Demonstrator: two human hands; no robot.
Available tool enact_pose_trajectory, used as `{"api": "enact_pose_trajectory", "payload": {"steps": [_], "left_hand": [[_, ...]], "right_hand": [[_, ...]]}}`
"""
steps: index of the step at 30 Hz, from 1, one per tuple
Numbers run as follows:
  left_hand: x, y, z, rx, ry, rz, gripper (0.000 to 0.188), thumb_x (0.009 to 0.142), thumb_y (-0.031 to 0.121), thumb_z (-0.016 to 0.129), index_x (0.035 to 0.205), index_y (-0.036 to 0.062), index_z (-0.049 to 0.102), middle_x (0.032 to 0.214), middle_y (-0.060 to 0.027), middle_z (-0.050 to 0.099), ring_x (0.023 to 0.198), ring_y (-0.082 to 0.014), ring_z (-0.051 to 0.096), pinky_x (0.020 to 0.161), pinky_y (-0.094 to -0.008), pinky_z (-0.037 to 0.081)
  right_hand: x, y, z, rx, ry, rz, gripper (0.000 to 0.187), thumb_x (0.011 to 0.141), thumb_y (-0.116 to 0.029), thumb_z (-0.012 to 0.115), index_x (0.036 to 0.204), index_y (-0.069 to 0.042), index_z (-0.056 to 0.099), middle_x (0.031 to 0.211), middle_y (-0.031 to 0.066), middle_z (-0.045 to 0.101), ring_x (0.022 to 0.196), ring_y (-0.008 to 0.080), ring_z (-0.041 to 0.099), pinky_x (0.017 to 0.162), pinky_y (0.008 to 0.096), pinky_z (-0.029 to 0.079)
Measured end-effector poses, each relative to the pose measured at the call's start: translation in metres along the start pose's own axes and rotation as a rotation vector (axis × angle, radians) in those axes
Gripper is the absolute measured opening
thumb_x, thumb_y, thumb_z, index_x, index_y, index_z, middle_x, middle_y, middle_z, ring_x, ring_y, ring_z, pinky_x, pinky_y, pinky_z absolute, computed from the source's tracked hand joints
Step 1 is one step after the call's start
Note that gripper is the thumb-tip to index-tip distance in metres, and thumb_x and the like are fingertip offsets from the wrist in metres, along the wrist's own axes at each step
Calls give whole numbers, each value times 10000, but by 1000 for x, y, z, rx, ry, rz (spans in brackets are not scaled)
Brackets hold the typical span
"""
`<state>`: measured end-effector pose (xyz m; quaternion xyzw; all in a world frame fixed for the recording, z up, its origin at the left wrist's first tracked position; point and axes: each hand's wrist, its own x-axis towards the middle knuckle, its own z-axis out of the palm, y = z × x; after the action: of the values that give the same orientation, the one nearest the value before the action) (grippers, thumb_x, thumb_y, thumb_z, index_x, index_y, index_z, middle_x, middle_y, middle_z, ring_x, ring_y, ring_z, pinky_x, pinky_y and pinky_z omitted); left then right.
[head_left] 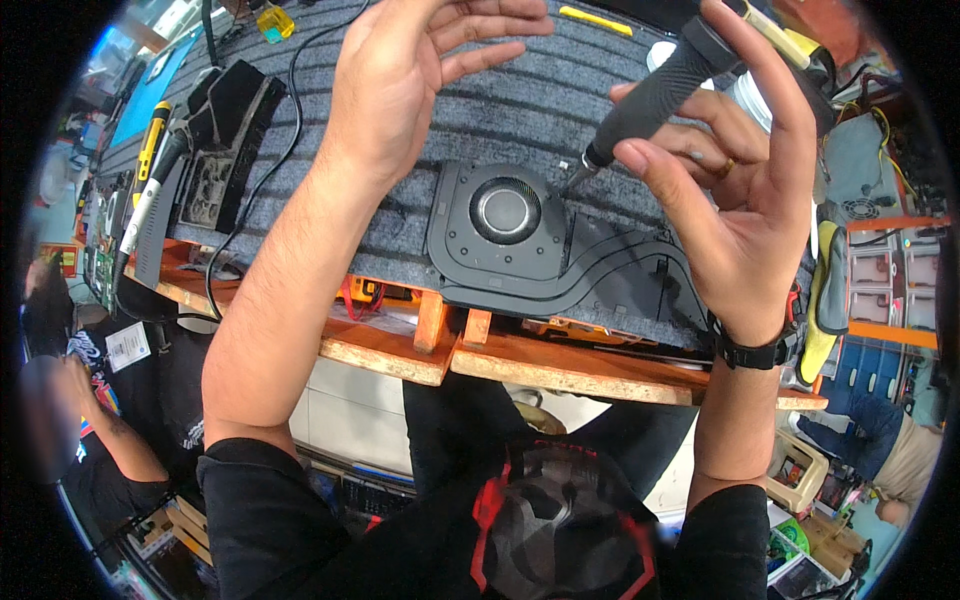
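The left hand [400,80] hovered open, fingers spread, above the grey-matted counter [520,110], holding nothing. Just right of it, near the counter's near edge, lay the black cooling fan [505,225]. The right hand [745,190] gripped a black-handled screwdriver [650,100], its tip touching the fan's far right rim.

The person wears a black short-sleeved shirt [330,530] with red and grey print, a black wristwatch [750,352], and a ring [727,168].
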<state>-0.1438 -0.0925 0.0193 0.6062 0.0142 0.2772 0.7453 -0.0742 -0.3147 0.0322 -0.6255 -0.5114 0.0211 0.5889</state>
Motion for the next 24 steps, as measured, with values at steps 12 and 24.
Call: {"api": "enact_pose_trajectory", "payload": {"steps": [12,24], "left_hand": [[4,4,-8,-82,-45,-28,594,1101,453,394,1273,-69,616,1127,-158,714,1069,-242,712,944,-336,563],[3,11,2,-29,0,-62,585,1105,451,394,1274,-62,619,1136,-165,721,1070,-239,715,931,-336,579]], "right_hand": [[11,-32,19,-248,-7,116,849,872,177,690,1576,8,246,1197,199,665,991,177,717,811,244,586],[14,-18,18,-422,-36,-139,781,863,135,720,1535,12,341,1511,224,445,956,152,660,792,236,602]]}}
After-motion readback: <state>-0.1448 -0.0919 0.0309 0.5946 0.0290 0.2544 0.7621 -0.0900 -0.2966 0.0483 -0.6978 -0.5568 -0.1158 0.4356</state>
